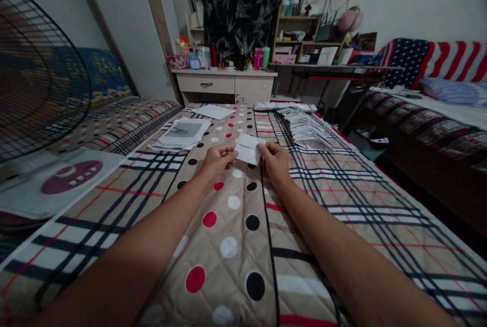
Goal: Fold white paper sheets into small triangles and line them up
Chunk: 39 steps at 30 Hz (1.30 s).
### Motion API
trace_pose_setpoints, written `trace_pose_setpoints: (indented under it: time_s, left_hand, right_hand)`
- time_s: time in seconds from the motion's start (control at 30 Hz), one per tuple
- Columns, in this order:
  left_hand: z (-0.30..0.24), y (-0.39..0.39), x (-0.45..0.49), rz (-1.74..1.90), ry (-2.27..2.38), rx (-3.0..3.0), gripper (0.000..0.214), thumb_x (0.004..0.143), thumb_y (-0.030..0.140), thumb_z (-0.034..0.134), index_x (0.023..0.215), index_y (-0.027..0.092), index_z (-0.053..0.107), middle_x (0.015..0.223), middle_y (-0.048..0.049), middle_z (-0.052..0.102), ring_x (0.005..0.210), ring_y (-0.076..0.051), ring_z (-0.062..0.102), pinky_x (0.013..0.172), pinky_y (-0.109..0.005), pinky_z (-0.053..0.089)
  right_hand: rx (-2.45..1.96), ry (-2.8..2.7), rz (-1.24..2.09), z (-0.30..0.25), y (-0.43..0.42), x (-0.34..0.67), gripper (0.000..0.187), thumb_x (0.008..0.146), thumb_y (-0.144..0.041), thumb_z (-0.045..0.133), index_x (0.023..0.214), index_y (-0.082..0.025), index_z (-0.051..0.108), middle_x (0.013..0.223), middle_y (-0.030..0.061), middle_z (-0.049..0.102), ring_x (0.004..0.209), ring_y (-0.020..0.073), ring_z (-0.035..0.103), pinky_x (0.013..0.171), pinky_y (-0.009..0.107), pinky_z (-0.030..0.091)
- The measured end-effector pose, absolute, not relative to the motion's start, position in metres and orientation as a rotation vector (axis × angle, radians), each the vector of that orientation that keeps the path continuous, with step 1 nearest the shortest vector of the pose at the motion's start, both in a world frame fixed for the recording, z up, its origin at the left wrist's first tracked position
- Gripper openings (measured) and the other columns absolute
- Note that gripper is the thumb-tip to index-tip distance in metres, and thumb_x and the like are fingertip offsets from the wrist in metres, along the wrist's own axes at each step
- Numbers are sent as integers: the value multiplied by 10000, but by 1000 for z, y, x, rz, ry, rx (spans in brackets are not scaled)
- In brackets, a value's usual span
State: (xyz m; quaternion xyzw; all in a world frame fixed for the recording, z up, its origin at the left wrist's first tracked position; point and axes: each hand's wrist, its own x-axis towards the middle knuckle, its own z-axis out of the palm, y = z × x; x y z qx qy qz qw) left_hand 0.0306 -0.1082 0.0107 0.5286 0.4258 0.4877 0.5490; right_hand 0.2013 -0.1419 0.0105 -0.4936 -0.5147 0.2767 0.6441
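A small white folded paper (248,148) is held up between my two hands, over the middle of the patterned bedspread (213,256). My left hand (219,158) pinches its left edge between thumb and fingers. On the other side, my right hand (275,160) grips the right edge, thumb on top. A crease or flap line runs across the paper. Beyond my left hand lies a pile of printed sheets (183,133), with a blank white sheet (213,111) farther back. Past my right hand, many folded papers (306,128) lie overlapped in a fanned row.
A caged fan (41,73) stands close on the left, above a white bag (57,180) with a maroon print. At the far end is a white dresser (216,83) crowded with bottles. To the right is another bed (429,113), with a dark gap between.
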Motion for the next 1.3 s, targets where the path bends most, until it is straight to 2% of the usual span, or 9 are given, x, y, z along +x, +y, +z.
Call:
trace_pose_setpoints:
  time_s: [0.13,0.27,0.47,0.67,0.83,0.93,1.13,1.3]
  left_hand:
    - [13,-110,31,1078,968,1364,463,575,424,849,888,114,708,632,7,640,466,-57,475,442,-188,310]
    - [12,-111,32,1067,932,1411,544,524,435,882,927,116,702,793,-41,706,590,-111,582,515,-216,414]
    - [11,-111,32,1030,967,1459,467,544,520,844,735,128,676,622,-11,640,510,-108,536,473,-222,396]
    - [8,-105,37,1095,936,1439,484,543,557,824,700,133,652,620,-1,627,524,-102,528,482,-214,387]
    - [14,-79,40,1105,870,1471,489,530,476,854,824,128,676,730,-28,680,605,-129,590,547,-230,446]
    - [21,-53,46,1179,858,1529,437,521,426,858,796,128,693,753,-39,696,648,-137,602,596,-240,466]
    - [21,-17,67,1285,884,1446,384,506,385,854,726,124,680,679,-14,666,600,-120,575,580,-231,434]
    - [3,-12,76,1257,912,1362,302,590,365,799,738,130,681,679,-14,668,587,-122,572,557,-230,423]
  right_hand:
    - [-1103,-1181,648,6,-137,204,341,779,-417,615,552,-202,480,487,-47,424,470,94,342,469,248,258]
    - [-1066,-1358,750,5,-138,203,361,756,-443,627,549,-202,455,523,-46,395,519,98,326,481,243,248]
    - [-1098,-1653,840,4,-143,197,349,805,-456,589,586,-199,503,560,-26,441,544,113,371,479,239,252]
    - [-1147,-1628,637,-4,-134,195,365,849,-455,541,586,-209,484,560,-27,440,567,125,388,511,245,280]
    - [-1186,-1611,473,4,-110,204,255,827,-371,568,648,-192,600,607,-7,544,590,136,455,555,255,321]
    - [-1131,-1518,523,13,-89,210,218,784,-381,616,696,-184,646,657,8,606,616,143,498,566,255,356]
    - [-1044,-1230,726,12,-50,214,238,639,-389,705,729,-180,638,690,17,635,603,141,524,566,260,398]
    - [-1059,-1143,822,-3,-42,217,218,664,-383,685,681,-171,638,613,-2,599,554,124,485,536,253,369]
